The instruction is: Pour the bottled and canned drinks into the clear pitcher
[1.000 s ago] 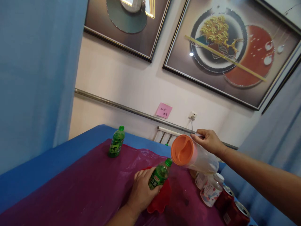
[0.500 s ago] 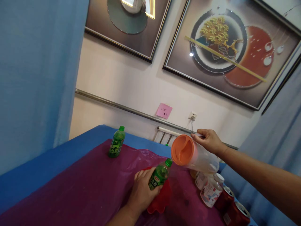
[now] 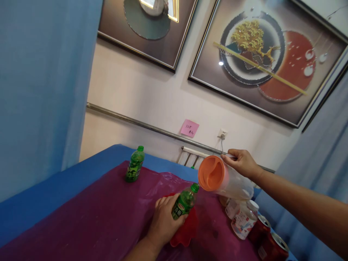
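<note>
My left hand (image 3: 165, 217) is wrapped round a green plastic bottle (image 3: 185, 201), which leans to the right over a red scalloped dish (image 3: 187, 232). In my right hand (image 3: 241, 163) is the handle of a clear pitcher (image 3: 236, 186) with an orange lid (image 3: 212, 174). The pitcher is tipped on its side, lid toward the left, close to the mouth of the held bottle. Some liquid seems to lie in the pitcher's lower side. Whether any is flowing out, I cannot tell.
Another green bottle (image 3: 135, 164) stands upright at the back left of the purple sheet (image 3: 95, 214) on the blue table. At the right are a white-capped bottle (image 3: 244, 221), partly covered bottles behind it, and two red cans (image 3: 273, 248). A metal rail (image 3: 152, 127) runs along the wall.
</note>
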The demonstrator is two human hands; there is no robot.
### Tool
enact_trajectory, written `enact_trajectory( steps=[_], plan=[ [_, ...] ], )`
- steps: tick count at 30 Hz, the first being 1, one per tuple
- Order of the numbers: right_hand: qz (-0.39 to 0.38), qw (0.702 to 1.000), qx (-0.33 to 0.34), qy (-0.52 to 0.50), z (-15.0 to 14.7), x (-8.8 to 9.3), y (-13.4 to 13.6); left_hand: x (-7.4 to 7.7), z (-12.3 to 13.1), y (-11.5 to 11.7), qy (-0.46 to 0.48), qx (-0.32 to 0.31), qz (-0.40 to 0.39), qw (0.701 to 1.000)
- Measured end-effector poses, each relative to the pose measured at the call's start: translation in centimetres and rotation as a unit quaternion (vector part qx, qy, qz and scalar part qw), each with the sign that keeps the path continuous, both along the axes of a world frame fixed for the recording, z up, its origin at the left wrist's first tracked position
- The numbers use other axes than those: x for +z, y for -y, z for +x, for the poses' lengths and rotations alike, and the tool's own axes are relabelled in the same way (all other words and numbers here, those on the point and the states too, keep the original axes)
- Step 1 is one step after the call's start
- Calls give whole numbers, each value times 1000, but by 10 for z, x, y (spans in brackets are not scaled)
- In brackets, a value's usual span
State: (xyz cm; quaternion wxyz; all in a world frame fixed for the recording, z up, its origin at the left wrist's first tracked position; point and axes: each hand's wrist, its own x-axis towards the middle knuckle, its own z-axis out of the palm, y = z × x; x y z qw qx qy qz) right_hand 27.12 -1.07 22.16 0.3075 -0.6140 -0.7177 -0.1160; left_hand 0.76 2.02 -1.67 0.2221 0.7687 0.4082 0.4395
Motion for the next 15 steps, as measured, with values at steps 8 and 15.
enact_trajectory(
  steps=[8,15],
  plan=[
    [7,1000,2,2,0,-1,1,2,-2,1,-5,-2,-9,1000],
    [2,1000,1,-4,-1,0,2,2,-2,1,-1,-4,-11,1000]
  ],
)
